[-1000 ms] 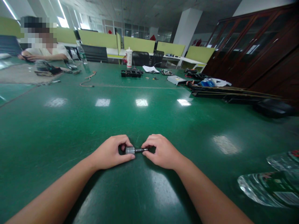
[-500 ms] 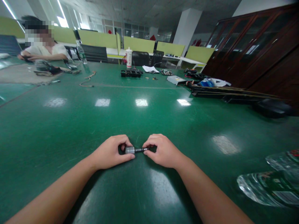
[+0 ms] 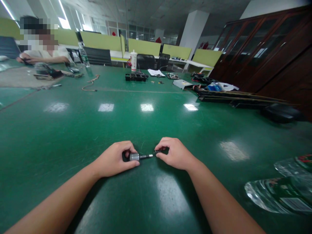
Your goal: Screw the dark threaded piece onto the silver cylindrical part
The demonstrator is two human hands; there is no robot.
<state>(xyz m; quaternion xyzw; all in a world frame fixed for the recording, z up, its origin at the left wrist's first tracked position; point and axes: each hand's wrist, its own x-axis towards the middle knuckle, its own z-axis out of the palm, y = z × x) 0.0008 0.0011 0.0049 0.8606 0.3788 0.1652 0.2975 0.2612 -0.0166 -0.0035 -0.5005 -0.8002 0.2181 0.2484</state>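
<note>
My left hand (image 3: 116, 160) is closed around a silver metal cylinder with a thin shaft (image 3: 134, 157), which looks like a small motor. It lies level, low over the green table (image 3: 102, 126), with its shaft pointing right and ending in a bright tip. Between the thumb and fingers of my right hand (image 3: 175, 154) is a small dark coiled piece (image 3: 158, 151) that looks like a spring. A short gap separates that piece from the shaft tip. Fingers hide part of both things.
Water bottles (image 3: 278, 194) lie at the right. Farther back are a black plastic part (image 3: 136, 77), a silver box (image 3: 182, 84), long dark bars (image 3: 219, 96), a cord (image 3: 89, 85) and a white bottle (image 3: 133, 61). A person (image 3: 48, 53) sits at the far left.
My right hand has moved a little right and away, drawing the dark coiled piece off the end of the shaft and baring its bright tip. My left hand holds nearly still.
</note>
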